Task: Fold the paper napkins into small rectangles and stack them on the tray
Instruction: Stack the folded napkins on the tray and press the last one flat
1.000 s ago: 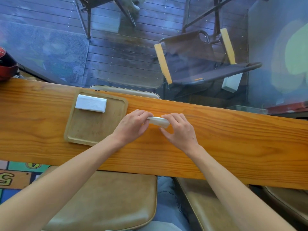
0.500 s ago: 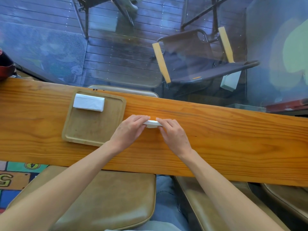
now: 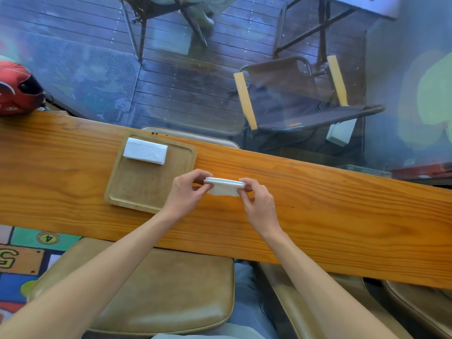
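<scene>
A folded white napkin (image 3: 224,186) is held just above the wooden counter (image 3: 318,204), right of the tray. My left hand (image 3: 187,192) pinches its left end and my right hand (image 3: 259,204) pinches its right end. The napkin is a small rectangle, tilted so its folded edge faces up. A wooden tray (image 3: 146,189) lies on the counter to the left. One stack of folded white napkins (image 3: 145,150) rests at the tray's far left corner.
A red helmet (image 3: 18,90) sits at the counter's far left end. Tan padded stools (image 3: 156,289) stand below the near edge. Beyond the far edge, a window shows a folding chair (image 3: 305,101) on dark decking.
My hands have lifted the folded napkin off the counter and moved apart to its two ends. Before, they pressed it flat, close together.
</scene>
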